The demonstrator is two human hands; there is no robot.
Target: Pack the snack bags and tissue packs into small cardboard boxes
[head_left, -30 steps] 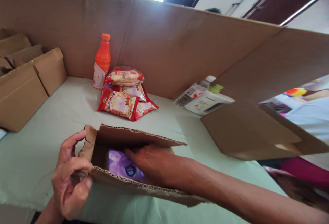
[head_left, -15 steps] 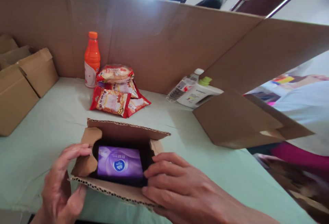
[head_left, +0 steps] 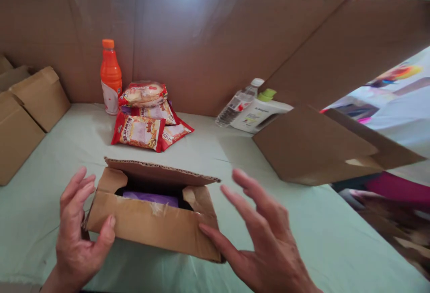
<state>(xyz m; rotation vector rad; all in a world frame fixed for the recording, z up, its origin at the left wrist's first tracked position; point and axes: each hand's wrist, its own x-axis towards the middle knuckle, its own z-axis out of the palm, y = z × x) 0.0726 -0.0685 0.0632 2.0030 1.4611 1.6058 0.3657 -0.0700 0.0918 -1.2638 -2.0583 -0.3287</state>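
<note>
A small cardboard box (head_left: 157,228) sits on the cloth in front of me, its far long flap standing up and its near flap leaning inward over part of the opening. Inside lies a purple printed pack (head_left: 151,198), mostly hidden by that near flap. At the box's left end is my left hand (head_left: 79,232), fingers apart, the thumb by the flap's left part. My right hand (head_left: 264,232) is spread at the right end; its thumb touches the near flap and the other fingers are raised clear of the box.
Behind the box lie several red snack packets (head_left: 139,131) beside an orange bottle (head_left: 110,78). A clear bottle (head_left: 237,102) and a white bottle with a green cap (head_left: 258,114) lean at the back right. Cardboard boxes (head_left: 23,122) stand left; cardboard walls (head_left: 201,51) enclose the back.
The near flap has swung up and inward, covering much of the purple pack. My right hand has come out of the box opening and spread; my left fingers have left the side flap.
</note>
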